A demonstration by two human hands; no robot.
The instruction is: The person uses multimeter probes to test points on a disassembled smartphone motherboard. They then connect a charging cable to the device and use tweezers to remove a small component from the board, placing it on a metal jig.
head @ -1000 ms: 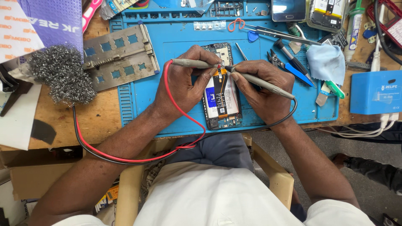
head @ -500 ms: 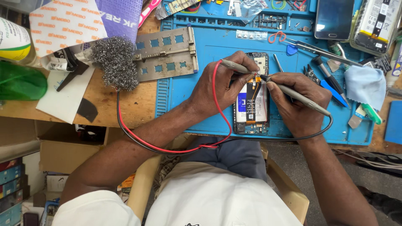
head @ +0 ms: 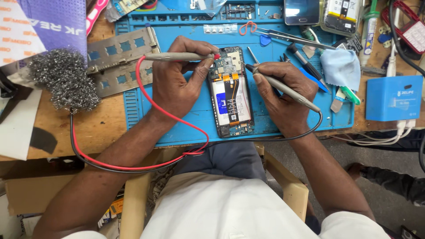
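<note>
blue work mat (head: 190, 128) fills the upper middle of the frame and lies on the wooden bench (head: 99, 128). grey metal frame plate (head: 119, 59) lies partly on the mat's left edge, upper left of the frame. steel wool wad (head: 64, 79) sits on the bench at the far left, just beside the plate. blue box (head: 393, 98) stands at the right edge, off the mat. light blue cloth (head: 341, 66) rests on the mat's upper right.

opened phone (head: 231, 91) lies face down at frame centre on the mat, back cover off, battery and circuit board exposed.

your left hand (head: 179, 82) is just left of the phone, fingers closed around the red-lead probe (head: 177, 56); its red tip touches the board at the phone's top left corner. your right hand (head: 283, 95) is just right of the phone, closed on the black-lead probe (head: 283, 88), tip pointing at the phone's upper right edge; contact cannot be told.

red and black leads loop down to the lower left of the frame.
</note>
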